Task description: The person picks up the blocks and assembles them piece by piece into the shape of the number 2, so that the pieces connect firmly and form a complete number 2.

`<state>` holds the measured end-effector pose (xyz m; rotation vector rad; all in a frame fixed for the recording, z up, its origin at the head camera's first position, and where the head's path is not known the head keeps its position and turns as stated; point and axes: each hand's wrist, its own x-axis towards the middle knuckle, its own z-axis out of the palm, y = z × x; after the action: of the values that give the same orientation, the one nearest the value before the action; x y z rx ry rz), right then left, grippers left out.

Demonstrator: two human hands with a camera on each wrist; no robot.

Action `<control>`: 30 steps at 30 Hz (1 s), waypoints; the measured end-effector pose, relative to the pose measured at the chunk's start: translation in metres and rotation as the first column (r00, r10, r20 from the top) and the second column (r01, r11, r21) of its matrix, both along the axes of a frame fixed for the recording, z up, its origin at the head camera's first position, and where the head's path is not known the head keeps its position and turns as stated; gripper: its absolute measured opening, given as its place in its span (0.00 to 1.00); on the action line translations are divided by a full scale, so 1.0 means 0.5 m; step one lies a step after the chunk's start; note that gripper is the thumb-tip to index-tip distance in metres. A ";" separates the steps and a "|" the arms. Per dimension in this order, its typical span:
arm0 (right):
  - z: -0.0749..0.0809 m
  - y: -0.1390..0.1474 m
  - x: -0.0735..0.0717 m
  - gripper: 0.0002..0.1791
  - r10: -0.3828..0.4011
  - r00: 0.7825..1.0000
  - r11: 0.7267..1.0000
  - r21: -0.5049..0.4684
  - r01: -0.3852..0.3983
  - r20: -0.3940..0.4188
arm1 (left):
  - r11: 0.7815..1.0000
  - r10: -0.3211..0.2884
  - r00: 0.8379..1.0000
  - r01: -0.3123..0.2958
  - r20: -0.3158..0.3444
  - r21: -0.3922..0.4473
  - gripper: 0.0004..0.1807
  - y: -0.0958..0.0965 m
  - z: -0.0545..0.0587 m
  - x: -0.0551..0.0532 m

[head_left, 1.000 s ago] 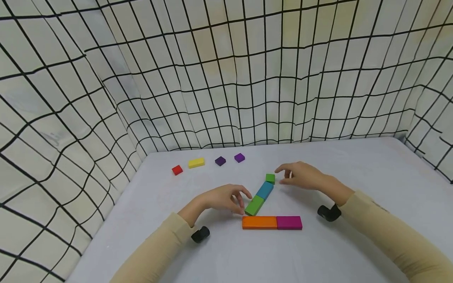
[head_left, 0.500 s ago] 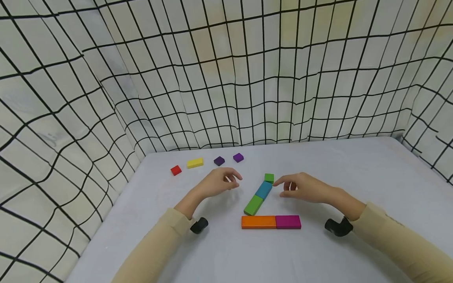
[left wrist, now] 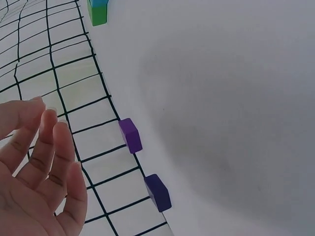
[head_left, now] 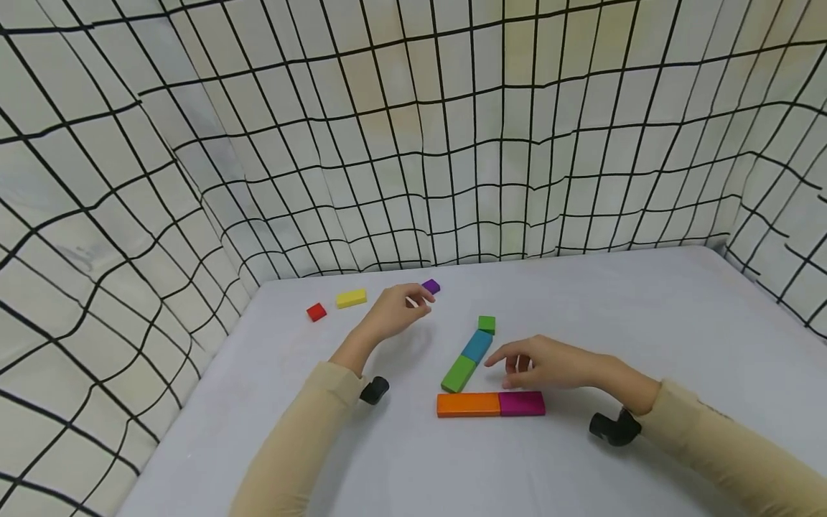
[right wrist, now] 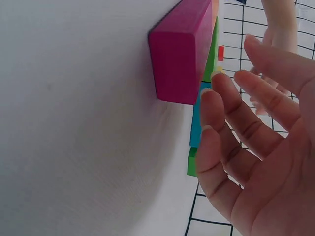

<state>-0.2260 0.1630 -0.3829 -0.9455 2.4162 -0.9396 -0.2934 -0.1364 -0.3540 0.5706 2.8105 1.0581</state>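
Note:
My left hand [head_left: 397, 310] hovers over the far part of the table, its fingers loosely bent and holding nothing. Close to its fingertips is a purple block [head_left: 431, 286]. The hand hides a dark purple block in the head view, but the left wrist view shows that dark purple block [left wrist: 157, 192]. My right hand [head_left: 545, 360], relaxed with nothing held, is just above a magenta block [head_left: 522, 403]. The magenta block lies end to end with an orange block [head_left: 468, 405]. Beyond them a slanted row joins a green block [head_left: 458, 374], a blue block [head_left: 477, 347] and a small green block [head_left: 487, 324].
A red block [head_left: 316, 311] and a yellow block [head_left: 351, 298] lie at the table's far left. Black netting [head_left: 420, 154] over pale cloth rises behind and beside the white-covered table [head_left: 413, 467].
My left hand has left the near green block and moved away from me to the purple blocks. My right hand has come nearer, from the small green block towards the magenta one.

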 end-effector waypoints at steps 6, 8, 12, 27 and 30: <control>-0.006 0.000 -0.004 0.23 0.044 0.998 0.999 0.014 -0.044 0.037 | 0.999 0.038 0.999 -0.039 -0.038 -0.016 0.11 0.018 -0.010 -0.033; -0.009 0.001 -0.007 0.25 0.052 0.997 0.999 0.015 -0.053 0.051 | 0.999 0.054 0.998 -0.054 -0.038 -0.007 0.11 0.023 -0.014 -0.045; -0.016 0.000 -0.013 0.29 0.082 0.994 0.996 0.028 -0.085 0.079 | 0.992 0.120 0.992 -0.118 -0.041 0.045 0.12 0.030 -0.028 -0.068; -0.019 -0.015 -0.027 0.38 0.105 0.991 0.990 0.086 -0.112 0.086 | 0.936 0.321 0.946 -0.325 0.050 0.137 0.14 0.043 -0.051 -0.128; -0.020 -0.016 -0.029 0.39 0.110 0.990 0.989 0.086 -0.117 0.084 | 0.935 0.335 0.941 -0.339 0.054 0.103 0.16 0.047 -0.054 -0.137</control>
<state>-0.2404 0.1548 -0.3929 -0.9829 2.2922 -0.8043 -0.3620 -0.1130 -0.3810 0.0710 2.8971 1.2716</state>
